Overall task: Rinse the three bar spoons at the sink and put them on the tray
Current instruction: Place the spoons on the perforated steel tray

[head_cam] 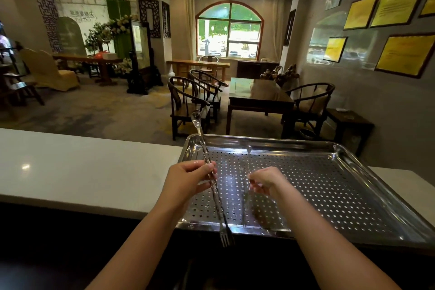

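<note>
A perforated steel tray [329,186] rests on the white counter at the right. My left hand [188,179] is shut on twisted bar spoons [217,198] held over the tray's left edge, bowl end up and away, fork end down toward me; two stems seem to lie together, though I cannot tell for sure. My right hand [266,182] pinches another bar spoon [247,167] that looks blurred, lying along the tray with its far end near the tray's back rim.
The white counter [82,172] stretches to the left of the tray. Below the counter's near edge everything is dark, and the sink is not visible. Beyond the counter stand wooden chairs [188,106] and a dark table [256,96].
</note>
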`<state>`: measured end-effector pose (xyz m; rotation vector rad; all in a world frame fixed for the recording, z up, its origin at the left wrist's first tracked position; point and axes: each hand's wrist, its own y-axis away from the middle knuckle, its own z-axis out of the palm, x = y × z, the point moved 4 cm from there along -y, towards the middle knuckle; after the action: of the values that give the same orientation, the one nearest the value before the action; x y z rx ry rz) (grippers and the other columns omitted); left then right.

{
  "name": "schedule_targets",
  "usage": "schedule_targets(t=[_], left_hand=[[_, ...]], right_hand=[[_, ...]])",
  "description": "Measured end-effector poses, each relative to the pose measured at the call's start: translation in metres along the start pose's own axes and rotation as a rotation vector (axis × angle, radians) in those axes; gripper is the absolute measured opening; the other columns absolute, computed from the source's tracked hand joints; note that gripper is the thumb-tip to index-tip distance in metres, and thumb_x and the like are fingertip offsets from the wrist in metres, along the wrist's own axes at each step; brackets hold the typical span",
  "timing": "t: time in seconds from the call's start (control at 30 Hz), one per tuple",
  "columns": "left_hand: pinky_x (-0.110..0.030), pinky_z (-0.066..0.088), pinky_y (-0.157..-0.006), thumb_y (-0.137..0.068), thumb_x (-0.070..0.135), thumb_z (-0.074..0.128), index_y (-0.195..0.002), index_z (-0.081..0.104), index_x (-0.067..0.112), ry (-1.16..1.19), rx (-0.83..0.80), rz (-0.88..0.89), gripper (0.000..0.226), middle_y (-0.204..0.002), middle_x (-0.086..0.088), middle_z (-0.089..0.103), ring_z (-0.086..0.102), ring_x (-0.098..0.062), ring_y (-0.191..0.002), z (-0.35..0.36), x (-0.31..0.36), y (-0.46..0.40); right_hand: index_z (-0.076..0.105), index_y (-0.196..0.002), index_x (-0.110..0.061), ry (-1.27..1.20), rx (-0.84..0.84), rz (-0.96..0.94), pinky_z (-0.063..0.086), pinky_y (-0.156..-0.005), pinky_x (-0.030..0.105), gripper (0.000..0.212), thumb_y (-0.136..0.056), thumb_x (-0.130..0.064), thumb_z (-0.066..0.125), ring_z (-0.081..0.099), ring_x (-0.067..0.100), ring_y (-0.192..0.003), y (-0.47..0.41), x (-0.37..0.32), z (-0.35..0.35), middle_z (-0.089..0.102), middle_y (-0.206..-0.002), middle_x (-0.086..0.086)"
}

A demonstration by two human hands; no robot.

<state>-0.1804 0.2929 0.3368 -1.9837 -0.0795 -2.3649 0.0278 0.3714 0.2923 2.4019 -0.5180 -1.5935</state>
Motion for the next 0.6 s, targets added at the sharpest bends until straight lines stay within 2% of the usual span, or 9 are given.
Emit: schedule_targets(t=[0.1,0.23,0.4,0.5,0.6], left_hand=[[-0.019,0.054,-0.056,-0.082,0.012,0.066,-0.085,0.074,0.011,-0.009,0.005,-0.001,0.008,-0.072,-0.001,0.075,0.071,-0.009,-0.067,0.003,0.003,-0.005],[-0.017,0.052,-0.054,-0.083,0.011,0.065,-0.090,0.073,0.006,-0.023,-0.019,-0.012,0.012,-0.073,-0.002,0.073,0.069,-0.008,-0.064,0.007,0.004,-0.012],[-0.022,0.056,-0.059,-0.082,0.012,0.066,-0.088,0.073,0.005,-0.036,-0.030,-0.038,0.011,-0.075,-0.004,0.072,0.069,-0.012,-0.069,0.009,-0.003,-0.017],[-0.018,0.052,-0.055,-0.083,0.015,0.066,-0.090,0.073,0.003,-0.056,-0.037,-0.051,0.015,-0.076,-0.004,0.072,0.069,-0.008,-0.067,0.010,-0.008,-0.018],[-0.019,0.053,-0.057,-0.082,0.017,0.067,-0.092,0.072,0.001,-0.063,-0.045,-0.073,0.019,-0.078,-0.005,0.072,0.068,-0.010,-0.070,0.012,-0.012,-0.019]], right_hand=[[0.061,-0.091,0.003,0.132,0.042,0.013,0.045,-0.049,0.020,0.011,-0.085,-0.005,0.061,0.055,0.015,-0.058,-0.014,0.002,0.011,0.060,-0.074,0.009],[0.063,-0.098,0.004,0.300,0.127,-0.026,0.052,-0.062,0.028,0.018,-0.083,-0.006,0.062,0.062,0.023,-0.076,-0.030,0.004,0.019,0.067,-0.095,0.014],[0.066,-0.094,-0.001,0.441,0.177,-0.081,0.058,-0.079,0.036,0.017,-0.078,-0.008,0.067,0.067,0.025,-0.085,-0.040,0.012,0.027,0.070,-0.092,0.011],[0.066,-0.091,-0.001,0.483,0.180,-0.115,0.058,-0.080,0.041,0.016,-0.076,-0.009,0.068,0.067,0.027,-0.088,-0.044,0.016,0.029,0.071,-0.094,0.013],[0.066,-0.088,-0.002,0.520,0.205,-0.151,0.058,-0.079,0.040,0.014,-0.076,-0.009,0.069,0.065,0.026,-0.086,-0.044,0.015,0.030,0.069,-0.093,0.012]])
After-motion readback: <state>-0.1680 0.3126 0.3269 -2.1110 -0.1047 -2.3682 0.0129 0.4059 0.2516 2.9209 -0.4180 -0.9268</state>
